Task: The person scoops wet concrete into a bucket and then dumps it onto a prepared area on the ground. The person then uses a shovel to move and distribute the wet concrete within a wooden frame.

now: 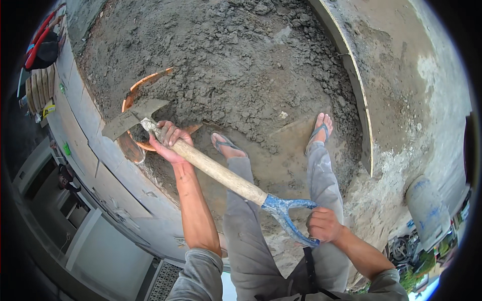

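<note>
Slanting across the front of my legs is a shovel (221, 173) with a pale wooden shaft and a blue D-shaped handle (285, 213). My left hand (170, 141) is wrapped round the shaft just below the metal blade (135, 116). The right hand (324, 224) grips the crossbar of the blue handle by my right thigh. Behind the blade an orange bucket (143, 83) lies sunk in wet grey mortar (241, 65), its rim partly coated. The blade hides part of the bucket, so its contents are hard to make out.
My feet (322, 126) in flip-flops stand at the near edge of the mortar. A thin upright board (355, 80) borders it on the right. Pale boards or panels (113, 165) run along the left. A grey rounded object (428, 210) stands at the far right.
</note>
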`<state>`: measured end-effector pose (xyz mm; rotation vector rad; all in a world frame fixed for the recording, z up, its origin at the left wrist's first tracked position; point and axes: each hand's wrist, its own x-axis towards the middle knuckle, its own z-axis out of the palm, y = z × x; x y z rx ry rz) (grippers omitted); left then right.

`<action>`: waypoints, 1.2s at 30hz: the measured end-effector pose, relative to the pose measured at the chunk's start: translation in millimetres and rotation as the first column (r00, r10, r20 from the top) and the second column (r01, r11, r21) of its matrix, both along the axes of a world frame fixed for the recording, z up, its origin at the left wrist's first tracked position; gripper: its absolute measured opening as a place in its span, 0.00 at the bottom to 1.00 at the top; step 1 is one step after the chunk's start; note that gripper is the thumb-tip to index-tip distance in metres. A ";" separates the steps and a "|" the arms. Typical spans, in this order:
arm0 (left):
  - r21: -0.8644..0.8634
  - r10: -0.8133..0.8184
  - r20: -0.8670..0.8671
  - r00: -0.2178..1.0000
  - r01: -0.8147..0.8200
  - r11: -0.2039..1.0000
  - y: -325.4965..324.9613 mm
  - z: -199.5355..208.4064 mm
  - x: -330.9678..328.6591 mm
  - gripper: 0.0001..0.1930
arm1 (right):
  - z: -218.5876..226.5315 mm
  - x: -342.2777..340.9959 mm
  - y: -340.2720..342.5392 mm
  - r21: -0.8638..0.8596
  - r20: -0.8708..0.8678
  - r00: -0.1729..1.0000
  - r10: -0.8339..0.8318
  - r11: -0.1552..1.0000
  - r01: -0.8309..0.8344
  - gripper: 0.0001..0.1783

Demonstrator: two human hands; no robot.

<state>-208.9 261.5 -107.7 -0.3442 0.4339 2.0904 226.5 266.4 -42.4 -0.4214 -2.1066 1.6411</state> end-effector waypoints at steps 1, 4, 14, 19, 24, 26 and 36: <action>-0.031 0.003 0.011 1.000 -0.003 1.000 4.2 2.8 15.0 0.13 | 14.0 12.1 -3.7 -0.148 0.007 0.992 -0.128 0.981 0.127 0.25; -0.049 0.075 0.195 0.978 -0.067 0.997 26.8 -11.3 83.4 0.12 | 49.8 93.8 -21.8 -0.487 0.272 0.795 -0.542 0.635 0.599 0.30; -0.512 -0.068 0.741 0.668 0.627 0.587 -13.6 -170.4 424.5 0.13 | 114.4 308.9 -28.5 -0.152 0.869 0.064 -0.490 -0.143 0.978 0.28; -0.557 -0.033 0.743 0.669 0.644 0.524 -43.8 -245.0 399.4 0.15 | 37.6 277.3 -43.8 -0.128 0.888 0.025 -0.459 -0.194 0.973 0.28; -0.669 -0.035 0.641 0.767 0.581 0.463 -39.5 -286.2 318.6 0.16 | -58.0 238.4 -59.9 -0.328 0.858 0.181 -0.482 -0.241 0.913 0.29; -0.699 -0.018 0.622 0.783 0.565 0.439 -43.8 -293.2 301.9 0.15 | -88.4 226.7 -57.0 -0.301 0.876 0.153 -0.458 -0.272 0.914 0.29; -0.787 -0.053 0.390 0.919 0.363 0.498 6.5 -331.9 164.9 0.15 | -203.8 127.0 5.6 -0.471 0.794 0.339 -0.505 -0.157 0.868 0.28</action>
